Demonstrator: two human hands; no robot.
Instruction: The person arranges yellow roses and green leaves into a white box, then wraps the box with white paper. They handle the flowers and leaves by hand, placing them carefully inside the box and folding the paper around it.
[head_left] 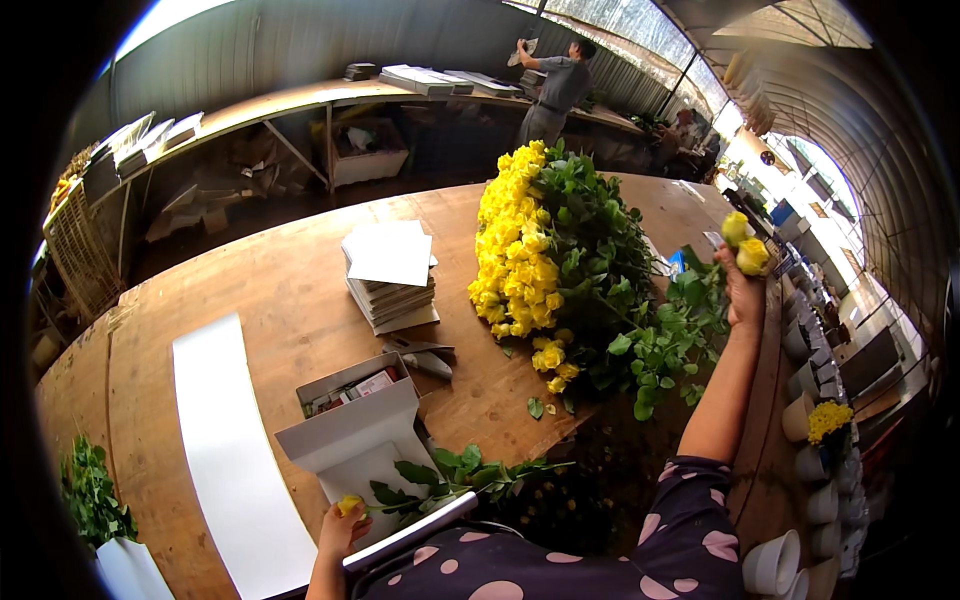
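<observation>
My right hand (742,290) is raised at the right of the table, closed on yellow roses (750,255) with leafy stems. It is beside a large pile of yellow roses (510,250) with dense green foliage. At lower left, my left hand (340,530) grips a yellow rose (350,506), its stem lying rightward over an open white box (360,460). A white paper roll (420,525) lies below that stem. A long white paper strip (230,450) lies to the left. Behind the box are a grey metal tool (425,358) and a stack of white cards (390,260).
A wooden table (150,320) holds greenery (90,485) at left. Pots and buckets (820,500) line the right. A co-worker (560,95) stands at a back bench (300,95) with stacked sheets, under an arched greenhouse roof (850,100).
</observation>
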